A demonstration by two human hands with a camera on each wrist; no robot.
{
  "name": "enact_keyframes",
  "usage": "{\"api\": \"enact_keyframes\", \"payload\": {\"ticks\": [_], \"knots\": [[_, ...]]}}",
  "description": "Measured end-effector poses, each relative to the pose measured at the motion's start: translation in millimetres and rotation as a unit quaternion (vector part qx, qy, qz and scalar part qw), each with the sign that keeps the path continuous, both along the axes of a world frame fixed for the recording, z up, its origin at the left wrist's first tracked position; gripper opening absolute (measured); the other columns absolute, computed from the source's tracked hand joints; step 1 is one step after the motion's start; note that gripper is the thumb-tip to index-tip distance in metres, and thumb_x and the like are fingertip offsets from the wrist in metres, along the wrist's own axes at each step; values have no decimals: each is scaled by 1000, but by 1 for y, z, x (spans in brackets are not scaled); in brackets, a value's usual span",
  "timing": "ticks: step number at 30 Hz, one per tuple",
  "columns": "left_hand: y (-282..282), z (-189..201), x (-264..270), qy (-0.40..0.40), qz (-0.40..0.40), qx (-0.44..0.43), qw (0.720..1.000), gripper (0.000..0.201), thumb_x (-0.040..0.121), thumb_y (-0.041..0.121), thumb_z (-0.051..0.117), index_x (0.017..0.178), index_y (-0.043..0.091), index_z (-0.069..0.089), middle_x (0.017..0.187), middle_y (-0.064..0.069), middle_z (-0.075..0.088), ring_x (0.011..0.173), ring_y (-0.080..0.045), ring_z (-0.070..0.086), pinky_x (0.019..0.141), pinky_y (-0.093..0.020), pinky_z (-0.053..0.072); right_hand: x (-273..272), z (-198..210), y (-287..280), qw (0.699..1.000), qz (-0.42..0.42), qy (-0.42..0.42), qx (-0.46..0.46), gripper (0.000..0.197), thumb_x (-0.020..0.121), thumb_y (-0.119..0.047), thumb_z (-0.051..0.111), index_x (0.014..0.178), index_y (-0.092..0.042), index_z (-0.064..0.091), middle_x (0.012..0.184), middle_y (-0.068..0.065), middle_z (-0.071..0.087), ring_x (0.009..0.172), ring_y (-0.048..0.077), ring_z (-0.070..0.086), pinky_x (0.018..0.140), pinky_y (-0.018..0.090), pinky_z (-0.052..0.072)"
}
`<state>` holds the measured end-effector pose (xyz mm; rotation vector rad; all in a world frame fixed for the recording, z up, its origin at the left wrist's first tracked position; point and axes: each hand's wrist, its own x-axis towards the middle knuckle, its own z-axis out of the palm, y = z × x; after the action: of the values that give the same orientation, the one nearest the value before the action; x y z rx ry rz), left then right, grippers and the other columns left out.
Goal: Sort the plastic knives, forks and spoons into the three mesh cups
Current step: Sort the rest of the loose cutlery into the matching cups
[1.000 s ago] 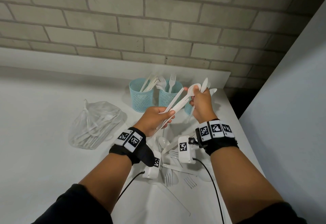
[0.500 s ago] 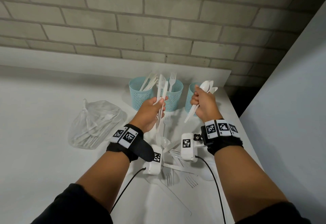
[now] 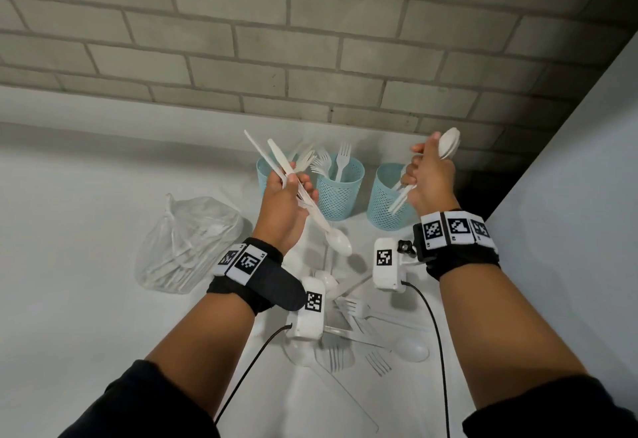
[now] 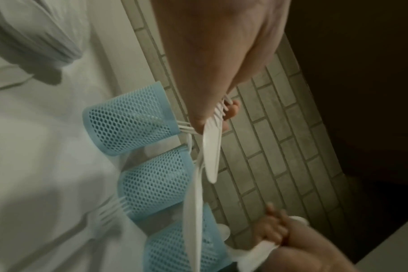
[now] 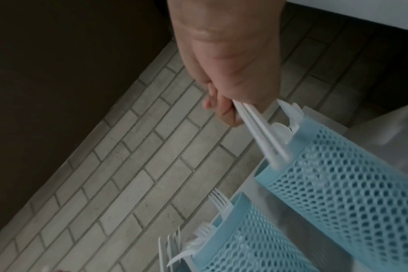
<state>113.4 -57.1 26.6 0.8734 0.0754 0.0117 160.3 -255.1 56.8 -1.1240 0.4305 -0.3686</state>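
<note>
My left hand (image 3: 293,185) grips a cutlery bundle (image 3: 276,158) of white plastic knives whose blades point up and left in front of the left mesh cup (image 3: 264,170). A spoon bowl (image 3: 339,243) hangs below that hand. My right hand (image 3: 419,168) grips the spoons (image 3: 448,142) bowls up, and their handles (image 5: 261,136) point down at the rim of the right mesh cup (image 3: 388,203). The middle mesh cup (image 3: 340,196) holds forks. In the left wrist view the knives (image 4: 211,152) stick out past the three cups.
Loose white forks (image 3: 352,308) and a spoon (image 3: 411,349) lie on the white table (image 3: 86,317) under my wrists. A knotted clear bag (image 3: 186,241) of cutlery sits to the left. Behind the cups is a brick wall (image 3: 310,51), and a pale panel (image 3: 569,230) stands at the right.
My left hand has turned its bundle so the knife blades now point up and left near the left cup. My right hand has lifted the spoons higher above the right cup.
</note>
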Motion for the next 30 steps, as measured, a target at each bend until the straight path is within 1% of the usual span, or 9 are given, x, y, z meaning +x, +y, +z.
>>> {"api": "enact_keyframes", "payload": {"ticks": [2, 4, 9, 13, 15, 18, 23, 27, 30], "knots": [[1, 7, 3, -19, 23, -42, 999, 21, 102, 5, 28, 103, 18, 45, 76, -1, 46, 64, -10, 46, 71, -26, 45, -2, -3, 1, 986, 101, 102, -83, 35, 95, -41, 49, 76, -13, 59, 59, -3, 35, 38, 3, 25, 31, 15, 22], [0, 14, 6, -27, 37, -74, 996, 20, 102, 6, 29, 103, 18, 44, 76, -1, 46, 64, -10, 46, 74, -25, 46, -6, -11, 4, 943, 226, 186, -159, 32, 92, -43, 52, 86, -14, 63, 66, -1, 45, 38, 2, 24, 30, 14, 22], [-2, 19, 8, -37, 58, -117, 991, 18, 102, 6, 28, 103, 17, 42, 72, -1, 44, 61, -10, 44, 72, -25, 46, -14, -33, 19, 848, 438, 234, -184, 37, 87, -49, 52, 94, -13, 59, 72, 2, 67, 32, 1, 22, 29, 10, 19], [-2, 14, 8, -21, 70, -114, 991, 17, 103, 8, 28, 105, 17, 42, 72, -1, 44, 60, -10, 44, 71, -25, 47, -10, -47, 19, 816, 481, 226, -226, 46, 52, -58, 83, 80, -23, 74, 89, 4, 47, 43, 3, 20, 49, 21, 5], [-2, 12, 7, -9, 61, -103, 993, 14, 104, 17, 29, 100, 18, 42, 71, 0, 44, 57, -9, 47, 71, -25, 50, -11, -46, 18, 830, 448, 229, -239, 43, 43, -55, 87, 71, -25, 73, 86, 2, 52, 45, 4, 22, 55, 23, 6], [-2, 8, 6, 1, 41, -73, 997, 16, 104, 23, 31, 92, 17, 39, 70, 1, 45, 58, -9, 54, 75, -29, 52, -11, -43, 14, 882, 362, 218, -208, 33, 65, -37, 80, 82, -14, 65, 69, -2, 60, 40, 2, 25, 44, 15, 13], [-10, -3, 2, 28, -35, 23, 999, 10, 102, 14, 37, 97, 14, 46, 84, -3, 52, 89, -18, 63, 90, -39, 51, -10, -36, 16, 974, 184, 111, -67, 18, 85, -20, 67, 81, -8, 55, 61, -2, 43, 36, 2, 28, 32, 14, 25], [-21, -11, -4, 45, -62, 47, 996, 10, 100, 6, 38, 102, 10, 47, 91, -5, 59, 90, -16, 62, 87, -33, 54, -12, -29, 30, 989, 135, 53, -37, 20, 96, -24, 51, 80, -11, 50, 64, 1, 45, 51, 9, 37, 39, 17, 33], [-23, -15, -5, 34, -60, 68, 995, 12, 100, 6, 39, 108, 9, 47, 90, -4, 61, 89, -15, 61, 89, -31, 52, -17, -26, 34, 986, 163, 35, 27, 21, 98, -28, 44, 86, -12, 50, 70, 6, 65, 64, 17, 59, 62, 27, 51]]}}
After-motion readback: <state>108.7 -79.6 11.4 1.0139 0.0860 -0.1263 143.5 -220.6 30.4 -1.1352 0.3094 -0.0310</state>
